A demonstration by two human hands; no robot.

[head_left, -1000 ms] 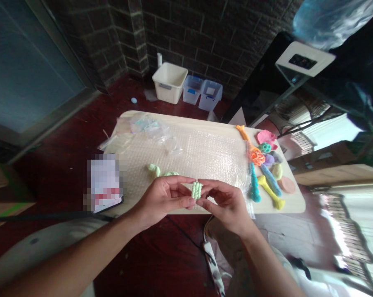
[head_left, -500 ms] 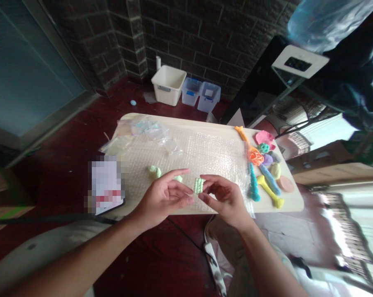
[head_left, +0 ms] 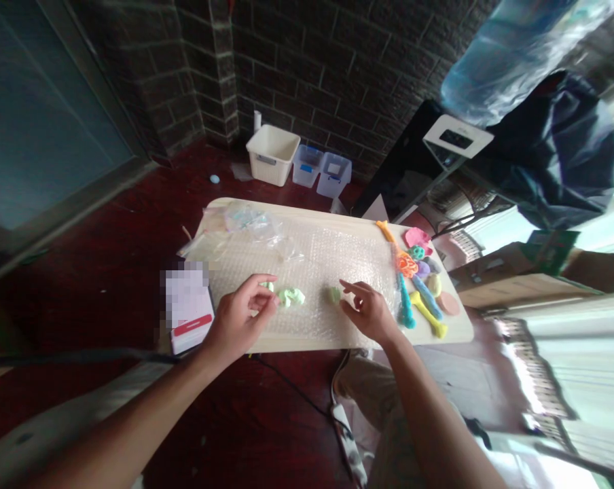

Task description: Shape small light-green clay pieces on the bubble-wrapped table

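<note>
My left hand [head_left: 244,309] is over the left part of the bubble wrap [head_left: 327,251], fingers loosely curled and apart, with nothing visible in them. Light green lumps of what looks like modelling clay [head_left: 291,297] lie just beyond its fingertips, partly covered by the hand. On the wrap's right side is a small light green ridged block [head_left: 334,294], somewhat blurred. Beside that block, to its right, my right hand [head_left: 367,307] has its thumb and forefinger spread, not closed around it.
Colourful modelled pieces crowd the table's right end, among them a yellow bone shape [head_left: 429,316] and an orange netted ball [head_left: 407,265]. Clear plastic bags [head_left: 256,227] lie at the back left. A phone or tablet [head_left: 192,319] is at the left edge. Bins [head_left: 274,156] stand beyond the table.
My hands have moved apart. The ridged green block, earlier between my right fingers, is now on the wrap with those fingers open beside it. The view has shifted slightly.
</note>
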